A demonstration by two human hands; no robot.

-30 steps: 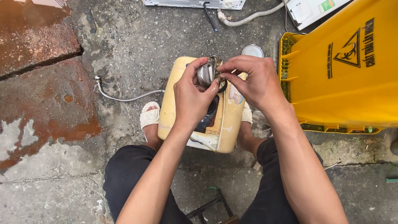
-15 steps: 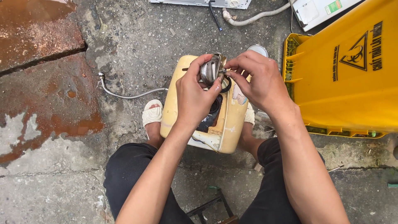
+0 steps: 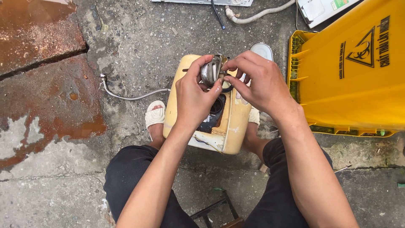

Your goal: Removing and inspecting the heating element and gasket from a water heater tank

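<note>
My left hand (image 3: 195,99) and my right hand (image 3: 258,82) both grip a small rounded grey metal part (image 3: 209,71), held between the fingertips just above a cream-yellow plastic casing (image 3: 236,122). The casing stands on the ground between my feet and has a dark opening in its top, partly hidden behind my left hand. My right fingers pinch the part's right edge, while my left thumb and fingers wrap its left side. How the part joins the casing is hidden by my fingers.
A yellow plastic bin (image 3: 352,71) with a hazard symbol lies at the right. A braided hose (image 3: 126,96) runs across wet, rust-stained concrete on the left. A white hose (image 3: 253,16) and white appliance parts lie at the top. A small stool frame (image 3: 219,209) sits between my legs.
Both hands stay on the metal part, with small shifts of the fingers. The view has drifted slightly.
</note>
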